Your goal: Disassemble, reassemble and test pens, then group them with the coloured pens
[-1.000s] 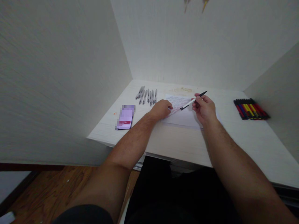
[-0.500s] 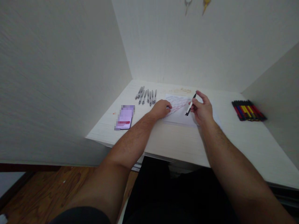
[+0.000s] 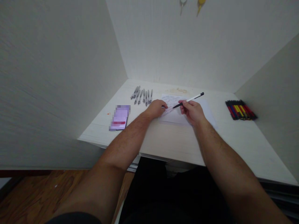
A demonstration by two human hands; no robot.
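A sheet of paper (image 3: 174, 118) with handwriting over its upper part lies on the white desk. My left hand (image 3: 156, 109) rests on its left side, thumb and fingers apart, with nothing held. Between the fingers of my right hand (image 3: 192, 112) is a white and black pen (image 3: 192, 98). Its dark tip points left and down to the written lines, while the other end rises to the right. Whether the tip touches the paper, I cannot tell.
Several clear pens (image 3: 143, 96) lie in a row behind my left hand. A phone (image 3: 120, 116) with a lit, blurred screen is at the left. Several coloured pens (image 3: 240, 110) lie at the right, near the side wall (image 3: 275, 90). Two hooks (image 3: 200, 4) hang on the back wall.
The pen has turned round in my right hand: its tip now points left at the writing. That hand has come down and left, while my left hand has stayed on the paper.
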